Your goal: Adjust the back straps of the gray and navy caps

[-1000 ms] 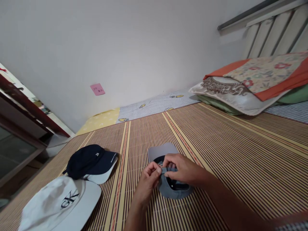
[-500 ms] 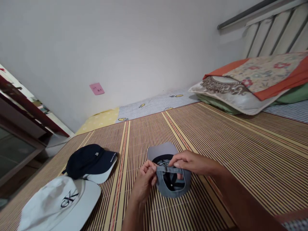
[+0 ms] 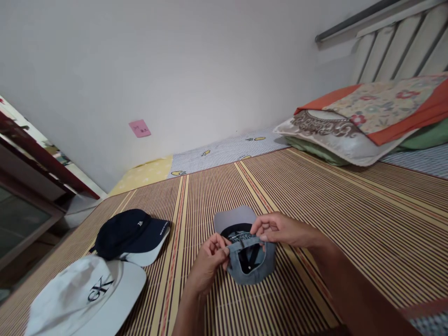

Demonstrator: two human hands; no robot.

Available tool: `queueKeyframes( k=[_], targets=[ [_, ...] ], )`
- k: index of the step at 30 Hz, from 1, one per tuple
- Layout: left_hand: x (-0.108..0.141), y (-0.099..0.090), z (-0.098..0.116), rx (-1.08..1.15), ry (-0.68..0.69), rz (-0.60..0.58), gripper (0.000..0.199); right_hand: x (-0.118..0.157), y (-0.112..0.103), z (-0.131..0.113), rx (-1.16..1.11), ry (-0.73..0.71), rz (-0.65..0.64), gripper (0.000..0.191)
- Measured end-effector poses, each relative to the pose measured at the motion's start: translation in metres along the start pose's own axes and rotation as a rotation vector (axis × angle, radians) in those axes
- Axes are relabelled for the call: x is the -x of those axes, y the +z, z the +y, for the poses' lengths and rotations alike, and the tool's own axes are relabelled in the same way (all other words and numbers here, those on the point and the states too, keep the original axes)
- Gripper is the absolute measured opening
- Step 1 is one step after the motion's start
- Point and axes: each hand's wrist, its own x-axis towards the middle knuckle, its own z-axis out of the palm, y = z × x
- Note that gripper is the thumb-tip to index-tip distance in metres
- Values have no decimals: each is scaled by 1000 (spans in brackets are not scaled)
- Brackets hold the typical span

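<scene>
Gray cap — dark band on its inside

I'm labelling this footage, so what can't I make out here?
All in the head view:
Blue-grey baseball cap: strap ends, partly covered by the left hand and right hand.
White baseball cap: near part, cut off by the bottom edge.
Pink note: writing, too small to read.

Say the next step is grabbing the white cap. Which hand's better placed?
Left, I'd say. The left hand is nearer the white cap; the right hand sits on the grey cap's far side. Both touch the grey cap, so left would have to let go first.
</scene>
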Motion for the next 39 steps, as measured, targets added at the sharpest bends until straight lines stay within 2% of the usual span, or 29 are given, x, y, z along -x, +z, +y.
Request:
queueKeyframes(
  k=[7, 10, 12, 15, 18, 23, 27, 30, 35, 39],
  targets=[
    [1, 2, 2, -9, -30, 5, 31, 0, 5, -5, 104, 4, 27, 27],
    [0, 5, 0, 10, -42, 17, 33, -3, 24, -20, 190, -32, 138, 29],
    [-1, 6, -3, 6, -37, 34, 35, -7, 43, -29, 276, -111, 207, 28],
    [-2, 6, -7, 2, -17, 52, 37, -13, 68, -37, 419, -196, 171, 31],
    [-3, 5, -8, 13, -1, 38, 38, -19, 79, -35, 423, -182, 203, 25],
    [-2, 3, -6, -13, -4, -45, 39, -22, 70, -29, 171, -210, 262, 14],
    [-1, 4, -8, -116, -43, -70, 43, -24, 62, -24, 9, -152, 286, 9],
    [1, 10, -7, -164, -87, -61, 40, -24, 59, -20, -77, -114, 250, 16],
    [3, 21, -1, -91, -54, -10, 37, -23, 56, -18, -225, -82, 171, 31],
    [2, 19, -3, -59, -92, 13, 34, -21, 55, -20, -274, -105, 155, 31]
  ],
)
